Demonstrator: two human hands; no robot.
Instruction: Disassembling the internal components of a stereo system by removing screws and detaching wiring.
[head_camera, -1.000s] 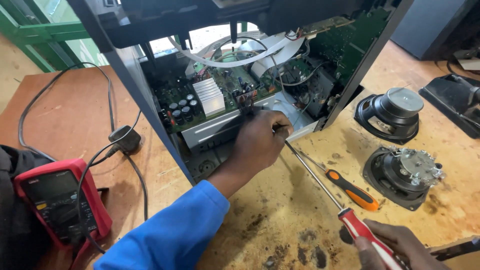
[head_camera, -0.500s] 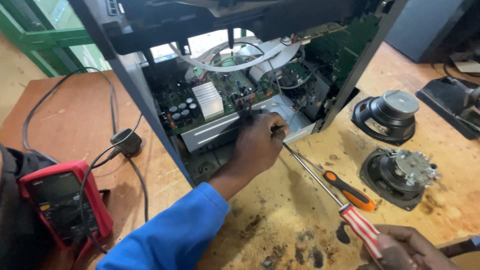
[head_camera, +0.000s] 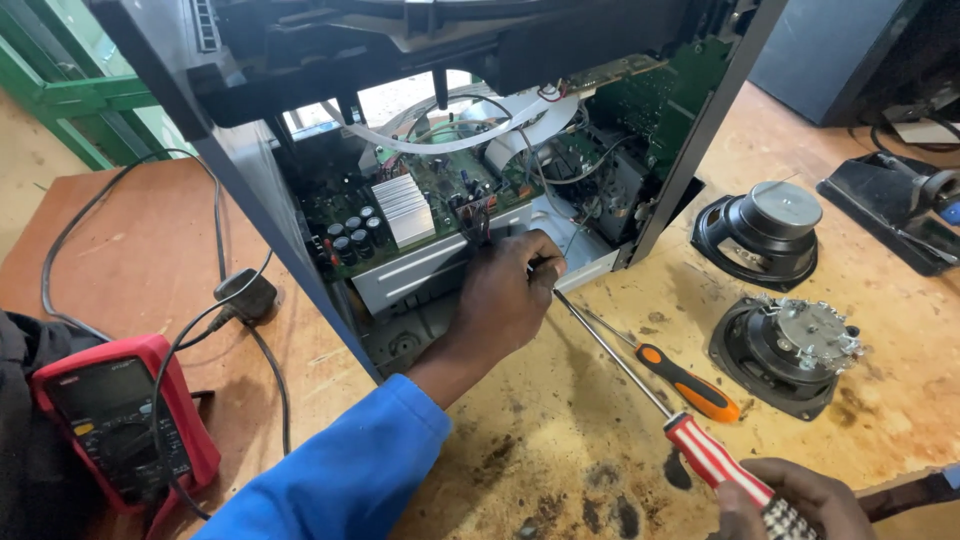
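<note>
The opened stereo chassis (head_camera: 240, 190) is standing on the workbench (head_camera: 880, 400) with its dark casing tilted back, and everything else is lying around it. Inside it a green circuit board (head_camera: 400, 210) is sitting with a silver finned heat sink (head_camera: 405, 208), a cluster of small dark capacitors (head_camera: 350, 235) to the heat sink's left, and flat white ribbon cables (head_camera: 470, 135) looping above them. A second green board (head_camera: 655, 100) is standing upright against the chassis's right wall.

The left hand (head_camera: 505, 295), coming out of a blue sleeve (head_camera: 340, 480), is resting at the chassis's front edge, fingers curled in towards the metal bracket below the circuit board; it is closed loosely around the tip end of a long screwdriver (head_camera: 640, 385) (whether it is actually pinching the shaft I cannot tell). That screwdriver is running as a thin steel shaft from the chassis's front out to a red-and-white striped handle, and the right hand (head_camera: 790, 500) is wrapped shut around that handle, well out from the chassis at the bottom edge of the view.

Just beside the shaft, an orange-and-black screwdriver (head_camera: 680, 380) is lying flat on the stained wood. Right of the chassis two loose speakers are sitting: one magnet-up black speaker (head_camera: 765, 235) near the casing's corner, another speaker with a bare metal back (head_camera: 790, 350) in front of it. Left of the chassis a red multimeter (head_camera: 120, 425) is lying with black leads trailing, and a black plug (head_camera: 245, 295) is sitting between it and the casing.
</note>
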